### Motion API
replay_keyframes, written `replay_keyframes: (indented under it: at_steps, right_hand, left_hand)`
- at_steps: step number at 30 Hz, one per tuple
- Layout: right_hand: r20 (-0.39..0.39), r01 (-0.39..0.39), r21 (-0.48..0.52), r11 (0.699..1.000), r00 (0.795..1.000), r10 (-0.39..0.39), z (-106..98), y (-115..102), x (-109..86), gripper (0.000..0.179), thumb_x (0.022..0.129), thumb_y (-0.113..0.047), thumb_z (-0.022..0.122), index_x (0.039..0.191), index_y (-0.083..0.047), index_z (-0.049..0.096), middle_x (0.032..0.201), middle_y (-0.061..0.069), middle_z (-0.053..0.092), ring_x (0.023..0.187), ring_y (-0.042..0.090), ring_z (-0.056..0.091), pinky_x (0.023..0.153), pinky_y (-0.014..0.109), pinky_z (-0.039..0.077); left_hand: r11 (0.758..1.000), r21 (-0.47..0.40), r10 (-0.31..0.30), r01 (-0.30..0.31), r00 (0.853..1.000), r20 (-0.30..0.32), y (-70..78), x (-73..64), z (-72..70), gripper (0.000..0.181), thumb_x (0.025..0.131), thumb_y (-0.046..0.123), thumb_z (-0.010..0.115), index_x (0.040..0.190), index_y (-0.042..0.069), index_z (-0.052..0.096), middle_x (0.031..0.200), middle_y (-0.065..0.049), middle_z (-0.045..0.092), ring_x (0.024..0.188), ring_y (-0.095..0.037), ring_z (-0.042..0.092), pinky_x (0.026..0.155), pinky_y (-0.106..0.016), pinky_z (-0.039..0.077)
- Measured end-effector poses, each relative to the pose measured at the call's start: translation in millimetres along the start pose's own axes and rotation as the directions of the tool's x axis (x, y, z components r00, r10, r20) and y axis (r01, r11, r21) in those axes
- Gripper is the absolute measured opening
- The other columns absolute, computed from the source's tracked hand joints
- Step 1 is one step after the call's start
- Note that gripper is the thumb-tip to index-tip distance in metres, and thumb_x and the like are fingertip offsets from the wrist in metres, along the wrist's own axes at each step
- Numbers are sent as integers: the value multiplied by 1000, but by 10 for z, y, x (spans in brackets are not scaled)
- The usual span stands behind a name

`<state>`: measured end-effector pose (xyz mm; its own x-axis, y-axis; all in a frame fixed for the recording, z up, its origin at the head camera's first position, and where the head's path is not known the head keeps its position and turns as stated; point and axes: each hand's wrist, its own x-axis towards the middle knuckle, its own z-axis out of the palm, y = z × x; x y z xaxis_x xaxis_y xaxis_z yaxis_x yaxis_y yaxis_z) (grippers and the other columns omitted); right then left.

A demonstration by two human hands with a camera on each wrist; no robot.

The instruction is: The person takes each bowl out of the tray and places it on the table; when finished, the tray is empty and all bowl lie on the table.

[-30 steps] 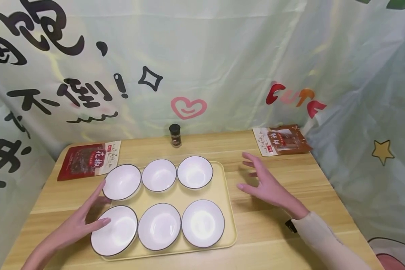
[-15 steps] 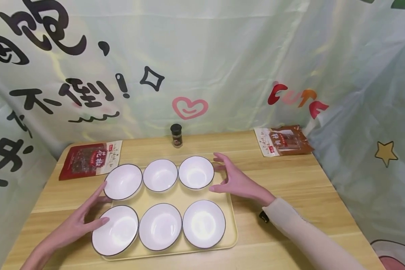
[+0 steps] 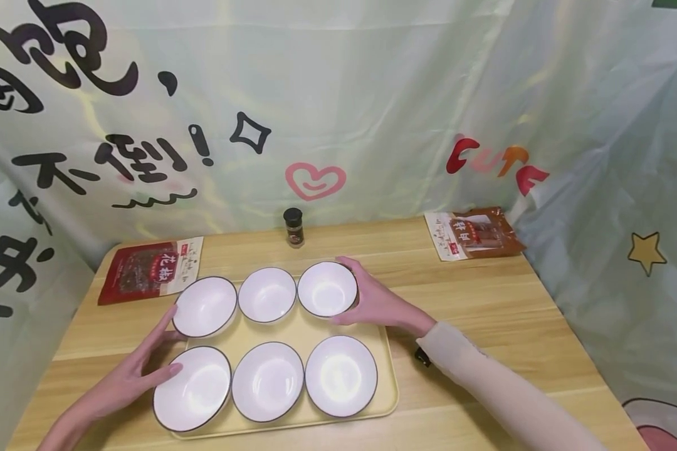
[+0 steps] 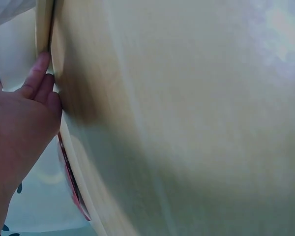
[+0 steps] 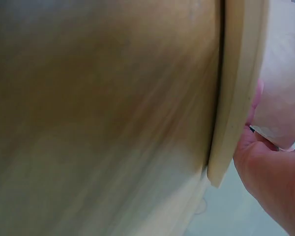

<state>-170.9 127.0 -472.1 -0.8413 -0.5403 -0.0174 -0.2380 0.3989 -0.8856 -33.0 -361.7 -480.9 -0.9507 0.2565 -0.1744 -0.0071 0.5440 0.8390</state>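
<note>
Several white bowls with dark rims stand in two rows on a pale yellow tray [image 3: 386,376]. My right hand [image 3: 379,302] curves round the back right bowl [image 3: 327,288], with the thumb at its near side and a finger at its far side. In the right wrist view the fingers lie against the bowl's outer wall [image 5: 285,88]. On the left, my left hand [image 3: 125,376] is spread at the tray's end. Its thumb overlaps the front left bowl [image 3: 193,389], and its index fingertip reaches the back left bowl [image 3: 205,307]. The left wrist view has fingers at the tray edge [image 4: 45,24].
A red spice packet [image 3: 149,269] lies at the back left of the wooden table [image 3: 462,382]. Behind the tray stands a small black-capped spice jar [image 3: 294,228]. Another brown packet [image 3: 475,234] is at the back right. A printed curtain [image 3: 383,113] hangs behind the table.
My right hand has moved left from the bare table at the right to the back right bowl, its fingers now round it. The left hand has stayed in place.
</note>
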Motion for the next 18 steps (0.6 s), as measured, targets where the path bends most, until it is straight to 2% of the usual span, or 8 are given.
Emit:
replay_keyframes:
  at_steps: [1, 3, 5, 10, 18]
  right_hand:
    - [4, -5, -1, 1000, 1000, 5, 7, 5, 9, 126, 72, -31, 105, 170, -19, 26, 162, 8, 45, 142, 25, 50, 122, 51, 38]
    - [8, -12, -7, 1000, 1000, 12, 16, 13, 27, 127, 71, -32, 105, 170, -20, 26, 160, 8, 46, 140, 25, 51, 120, 51, 41]
    - [11, -19, -14, 1000, 1000, 19, 23, 11, 49, 129, 70, -32, 105, 170, -21, 25, 159, 8, 46, 139, 26, 51, 118, 52, 42]
    - [16, -36, -29, 999, 999, 37, 38, 5, 96, 132, 68, -34, 106, 171, -21, 24, 158, 10, 49, 137, 29, 50, 115, 54, 45]
    - [-10, -42, -1, 999, 999, 42, 53, -15, 102, 128, 66, -35, 108, 167, -21, 31, 155, 9, 51, 132, 27, 56, 111, 51, 49]
  left_hand:
    - [1000, -3, -17, 17, 1000, 5, 0, 2, 3, 101, 108, 17, 71, 176, 42, 1, 158, -29, 45, 144, -6, 35, 126, -68, 21]
    - [999, -10, -37, 37, 999, 13, 1, 9, 6, 101, 108, 18, 70, 176, 43, 0, 159, -30, 44, 147, -21, 34, 109, -90, 18]
    - [999, 0, -43, 43, 999, 18, -2, 18, 3, 101, 109, 18, 69, 175, 43, -2, 159, -31, 43, 148, -37, 32, 106, -92, 20]
    - [998, -5, -64, 64, 997, 33, -6, 34, 0, 101, 110, 18, 67, 175, 41, -6, 160, -34, 40, 148, -54, 29, 105, -92, 21]
    - [995, 13, -102, 102, 994, 36, -8, 38, -11, 97, 112, 23, 63, 175, 41, -9, 162, -34, 40, 147, -55, 32, 104, -92, 25]
